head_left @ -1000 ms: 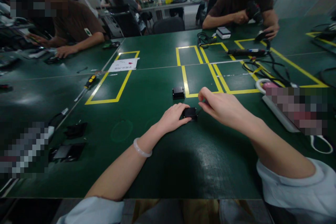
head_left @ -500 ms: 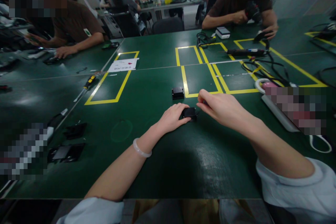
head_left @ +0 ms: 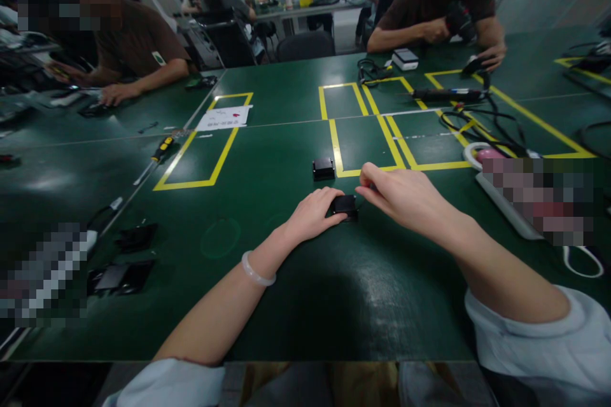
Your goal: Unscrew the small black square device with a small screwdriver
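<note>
A small black box-shaped part [head_left: 345, 205] lies on the green table in front of me. My left hand [head_left: 316, 211] grips it from its left side, thumb at the near edge and fingers at the far edge. Close to its right side is my right hand [head_left: 389, 191], with thumb and fingers pinched together. Something thin and dark seems to run from that pinch toward the part, too small to name. Just beyond sits a second black box-shaped part [head_left: 323, 168], touched by neither hand.
Yellow tape rectangles mark the green table [head_left: 286, 305]. A yellow-black screwdriver [head_left: 163, 149] and black parts [head_left: 119, 276] lie left. To the right are a pink item with a white ring [head_left: 477, 156] and cables [head_left: 501, 121]. Across the table a person holds a power drill [head_left: 461, 22].
My right hand has shifted very slightly at the pinch. The left hand and both black parts stay in place.
</note>
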Motion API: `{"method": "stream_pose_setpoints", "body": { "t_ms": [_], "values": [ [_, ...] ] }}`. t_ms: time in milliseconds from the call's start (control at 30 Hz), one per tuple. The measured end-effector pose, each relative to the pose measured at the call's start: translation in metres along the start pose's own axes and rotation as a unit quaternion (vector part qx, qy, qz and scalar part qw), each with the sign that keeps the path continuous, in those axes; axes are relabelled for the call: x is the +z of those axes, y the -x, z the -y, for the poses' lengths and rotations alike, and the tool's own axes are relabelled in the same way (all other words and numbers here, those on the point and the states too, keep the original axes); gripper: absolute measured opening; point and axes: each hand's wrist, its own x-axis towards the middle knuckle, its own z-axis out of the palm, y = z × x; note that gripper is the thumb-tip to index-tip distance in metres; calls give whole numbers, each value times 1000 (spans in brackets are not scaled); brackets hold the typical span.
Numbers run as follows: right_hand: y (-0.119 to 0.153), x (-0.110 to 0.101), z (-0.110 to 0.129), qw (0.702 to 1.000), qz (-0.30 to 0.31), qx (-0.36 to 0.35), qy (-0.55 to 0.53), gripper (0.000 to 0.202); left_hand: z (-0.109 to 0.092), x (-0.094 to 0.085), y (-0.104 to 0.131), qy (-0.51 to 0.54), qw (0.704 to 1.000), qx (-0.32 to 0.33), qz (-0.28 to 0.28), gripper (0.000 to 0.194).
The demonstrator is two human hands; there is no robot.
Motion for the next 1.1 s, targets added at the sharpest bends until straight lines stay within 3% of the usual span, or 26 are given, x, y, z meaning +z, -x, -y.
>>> {"method": "stream_pose_setpoints", "body": {
  "t_ms": [900, 1100],
  "values": [
    [0, -1, -2, 1000, -4, 1, -28, 21, 0, 0, 0, 1, 1000, -1, 0, 38],
    [1, 0, -5, 999, -1, -12, -44, 14, -1, -1, 0, -3, 1000, -1, 1, 36]
  ]
}}
